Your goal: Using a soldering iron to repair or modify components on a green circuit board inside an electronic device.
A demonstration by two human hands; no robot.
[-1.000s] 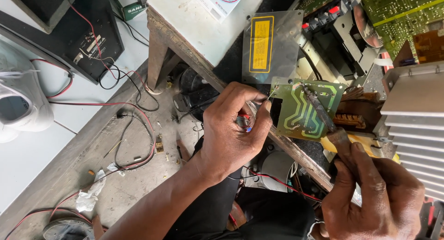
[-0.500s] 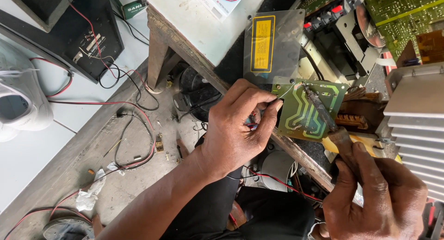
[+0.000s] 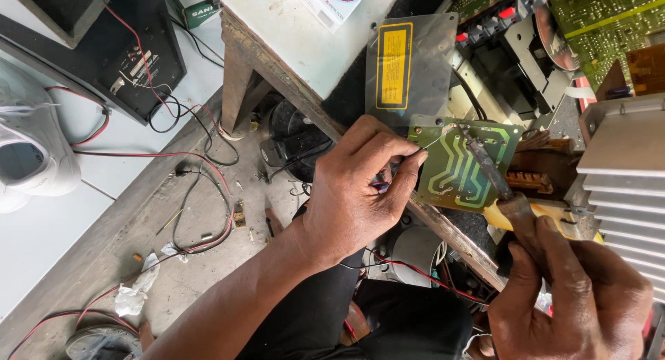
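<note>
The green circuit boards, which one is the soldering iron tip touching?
The small green board with pale curved traces, between both hands. The larger green boards lie untouched at top right.

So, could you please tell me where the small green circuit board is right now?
In the head view, the small green circuit board sits right of centre, just below the grey plate with a yellow label.

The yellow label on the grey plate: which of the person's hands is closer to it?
Left. The left hand sits just below the yellow label, pinching a thin wire. The right hand is far lower right, gripping a soldering iron.
</note>
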